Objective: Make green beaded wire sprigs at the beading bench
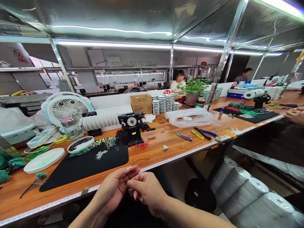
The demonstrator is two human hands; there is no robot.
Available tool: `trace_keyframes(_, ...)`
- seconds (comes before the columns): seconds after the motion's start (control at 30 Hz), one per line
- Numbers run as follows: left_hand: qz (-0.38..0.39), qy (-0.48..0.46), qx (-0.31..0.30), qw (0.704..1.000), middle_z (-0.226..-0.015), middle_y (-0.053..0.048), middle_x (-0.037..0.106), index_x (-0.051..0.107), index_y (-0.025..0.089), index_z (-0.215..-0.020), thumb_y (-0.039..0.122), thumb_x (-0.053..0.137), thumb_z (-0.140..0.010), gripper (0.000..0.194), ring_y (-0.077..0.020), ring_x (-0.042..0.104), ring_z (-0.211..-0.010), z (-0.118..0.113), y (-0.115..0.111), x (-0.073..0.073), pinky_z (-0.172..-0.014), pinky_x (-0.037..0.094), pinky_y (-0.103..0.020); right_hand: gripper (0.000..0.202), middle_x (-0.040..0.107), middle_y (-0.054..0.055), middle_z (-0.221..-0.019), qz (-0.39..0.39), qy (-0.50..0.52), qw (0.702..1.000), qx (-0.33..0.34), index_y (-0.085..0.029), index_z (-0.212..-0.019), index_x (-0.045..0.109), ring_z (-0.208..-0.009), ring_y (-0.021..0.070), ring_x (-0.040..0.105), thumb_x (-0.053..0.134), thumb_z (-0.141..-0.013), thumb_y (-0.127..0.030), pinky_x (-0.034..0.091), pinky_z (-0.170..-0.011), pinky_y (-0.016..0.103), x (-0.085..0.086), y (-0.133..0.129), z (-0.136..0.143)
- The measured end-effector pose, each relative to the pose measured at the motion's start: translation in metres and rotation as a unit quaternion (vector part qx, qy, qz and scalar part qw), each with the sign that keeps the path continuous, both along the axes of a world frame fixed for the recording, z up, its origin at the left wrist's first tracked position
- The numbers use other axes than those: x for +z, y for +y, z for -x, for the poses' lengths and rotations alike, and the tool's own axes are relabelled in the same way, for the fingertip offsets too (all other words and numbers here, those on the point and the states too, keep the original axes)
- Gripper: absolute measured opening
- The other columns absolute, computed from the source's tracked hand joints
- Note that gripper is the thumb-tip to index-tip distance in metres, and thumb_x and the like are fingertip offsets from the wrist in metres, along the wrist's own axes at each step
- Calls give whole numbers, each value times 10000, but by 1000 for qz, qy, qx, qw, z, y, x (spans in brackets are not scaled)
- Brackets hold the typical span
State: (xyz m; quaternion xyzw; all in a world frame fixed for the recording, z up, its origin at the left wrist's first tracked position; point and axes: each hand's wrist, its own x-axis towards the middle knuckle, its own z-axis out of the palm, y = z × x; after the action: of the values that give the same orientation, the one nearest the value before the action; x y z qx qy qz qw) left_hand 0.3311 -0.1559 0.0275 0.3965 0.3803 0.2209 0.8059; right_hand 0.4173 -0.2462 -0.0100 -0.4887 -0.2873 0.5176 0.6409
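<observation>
Close together at the table's front edge, my two hands meet around a thin dark strand with small red and green bits (130, 165). My left hand (117, 185) pinches it between thumb and fingers near the tip. On its right, my right hand (146, 189) has thumb and forefinger pressed together on the strand's lower, red part. Behind them lies a black mat (87, 166) with a small pile of silvery pieces (101, 154) and colored beads (110, 142). A black winding device (131, 125) stands past the mat.
Cutters (183, 136), a yellow-handled tool (198, 134) and pliers (203, 133) lie to the right. White lids and a fan (68, 110) are at left. Behind stand a cardboard box (141, 104), stacked spools (162, 104) and a plant (193, 87). Another person's hands (295, 115) are far right.
</observation>
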Motion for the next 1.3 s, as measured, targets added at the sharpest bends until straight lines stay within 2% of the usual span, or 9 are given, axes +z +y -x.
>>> trace_keyframes(0.1,-2,-2,-27,1000,-870,-163,719,698,37,-801,17,514,-795,185,-208,675,-819,3,5,5,-740,548,-276,240,532,-24,-480,-30,-130,989,-58,-127,-700,609,-397,71,410,588,-787,-350,293,-410,197,8,-7,-14)
trace_keyframes(0.2,-13,-9,-68,998,-889,-173,714,691,52,-791,44,556,-779,136,-235,668,-863,7,10,13,-806,535,-333,222,620,34,-683,-89,-291,941,-152,-142,-785,666,-648,144,566,565,-820,-337,426,-615,249,19,-4,-34)
trace_keyframes(0.3,-36,9,-104,994,-927,-170,707,674,82,-792,89,612,-759,70,-233,665,-868,10,14,22,-759,541,-317,196,633,51,-780,-115,-384,906,-134,-163,-846,694,-715,156,578,535,-837,-278,434,-682,269,27,9,-50)
trace_keyframes(0.5,-132,43,-180,974,-796,-75,689,611,136,-789,261,678,-745,149,-165,659,-678,13,17,26,-531,476,-205,325,589,6,-575,-56,-272,959,55,-151,-737,674,-400,84,437,501,-843,-405,323,-385,204,29,26,-52)
trace_keyframes(0.7,-386,136,-149,900,-517,-1,602,586,175,-674,332,591,-782,191,-134,525,-428,9,12,21,-438,347,-217,314,510,-21,-469,-42,-263,964,12,-137,-608,647,-380,72,396,552,-795,-370,281,-382,196,29,25,-39)
trace_keyframes(0.93,-628,140,-1,766,-685,-35,596,623,221,-682,251,593,-788,114,-198,535,-678,12,-2,9,-659,364,-263,324,494,-16,-467,-45,-227,971,-54,-129,-611,620,-399,79,409,537,-813,-369,293,-407,199,24,30,-26)
trace_keyframes(1.03,-606,111,20,788,-693,-31,594,636,219,-704,250,607,-778,85,-200,529,-689,14,3,10,-664,364,-254,304,496,-19,-481,-48,-234,970,-45,-139,-692,635,-409,98,439,534,-830,-390,321,-414,211,21,28,-25)
trace_keyframes(1.13,-548,128,-8,827,-693,-23,632,651,206,-704,293,603,-778,123,-203,544,-698,17,14,18,-654,375,-247,205,569,16,-628,-99,-410,902,-93,-161,-765,667,-591,132,531,537,-853,-293,405,-566,234,21,23,-30)
trace_keyframes(1.3,-506,149,-79,846,-671,-9,648,667,189,-683,333,608,-762,174,-191,547,-679,18,26,29,-640,382,-239,221,567,106,-941,-228,-743,622,-98,-158,-950,639,-807,193,498,429,-880,-165,412,-706,294,31,16,-45)
